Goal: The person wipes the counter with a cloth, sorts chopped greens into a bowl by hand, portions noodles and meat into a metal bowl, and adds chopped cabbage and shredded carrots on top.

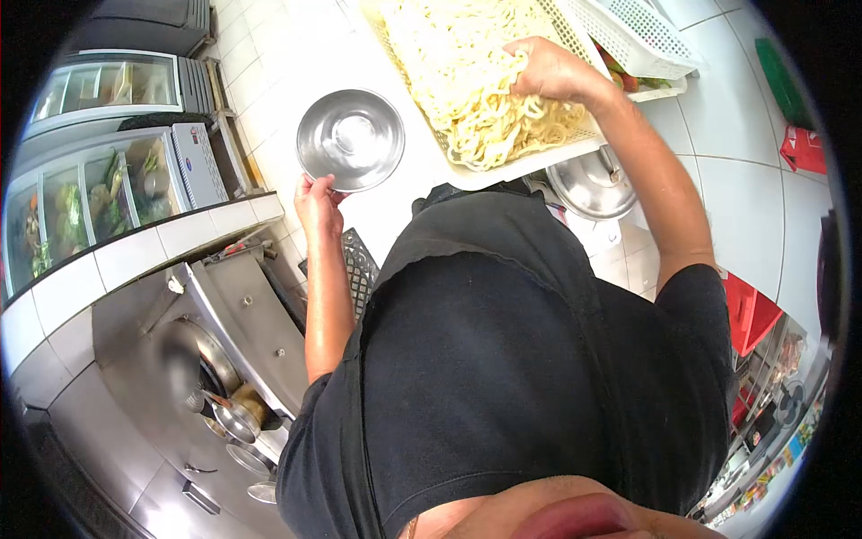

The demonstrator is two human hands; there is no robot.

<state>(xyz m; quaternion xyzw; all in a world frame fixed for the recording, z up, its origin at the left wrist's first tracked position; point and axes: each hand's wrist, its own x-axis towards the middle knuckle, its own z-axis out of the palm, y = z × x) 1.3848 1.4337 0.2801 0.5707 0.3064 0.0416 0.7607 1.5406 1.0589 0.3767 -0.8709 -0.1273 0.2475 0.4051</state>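
My left hand (320, 208) grips the near rim of a round metal bowl (351, 140), thumb and fingers closed on its edge. Nothing shows inside the shiny bowl. To its right is a wide cream plastic basket (584, 148) full of thick pale noodles (476, 90). My right hand (549, 70) reaches over the basket's right side, its fingers curled into the noodles and closed on some of them. The fingertips are partly hidden among the strands.
A round metal lid (593, 184) lies below the basket. Another white perforated basket (637, 40) stands at the upper right. Glass-fronted coolers (99, 193) with vegetables are at the left, above a steel cooking counter (126, 404) with pans.
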